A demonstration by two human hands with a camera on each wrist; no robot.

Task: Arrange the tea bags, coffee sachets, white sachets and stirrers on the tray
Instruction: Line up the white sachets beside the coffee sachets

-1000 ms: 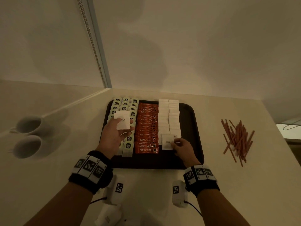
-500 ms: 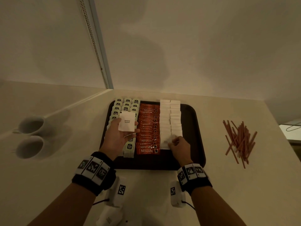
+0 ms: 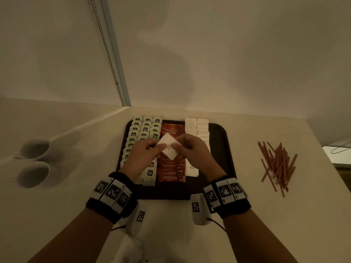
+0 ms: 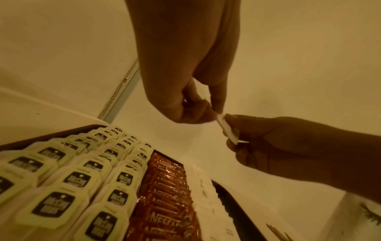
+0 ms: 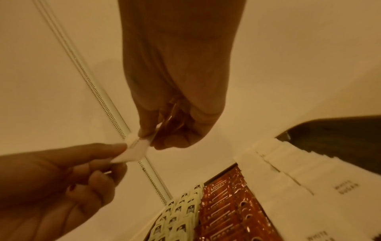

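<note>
Above the middle of the dark tray (image 3: 222,149), both hands hold one white sachet (image 3: 169,149). My left hand (image 3: 158,148) pinches its left edge, and my right hand (image 3: 177,147) pinches its right edge. The left wrist view shows the sachet (image 4: 226,128) edge-on between my left hand (image 4: 214,110) and my right hand (image 4: 230,128). On the tray lie rows of tea bags (image 3: 144,128), a column of orange coffee sachets (image 3: 171,173) and two columns of white sachets (image 3: 197,126). The stirrers (image 3: 277,164) lie heaped on the counter, right of the tray.
Two white cups (image 3: 36,149) lie at the left of the counter. A wall rises just behind the tray, with a bead chain (image 3: 106,54) hanging at the left. The tray's right strip (image 3: 218,141) is bare. The counter ends to the right of the stirrers.
My right hand let go of the sachet it laid at the near end of the white column and rose leftwards. My left hand brought its sachet rightwards, and both hands now pinch it.
</note>
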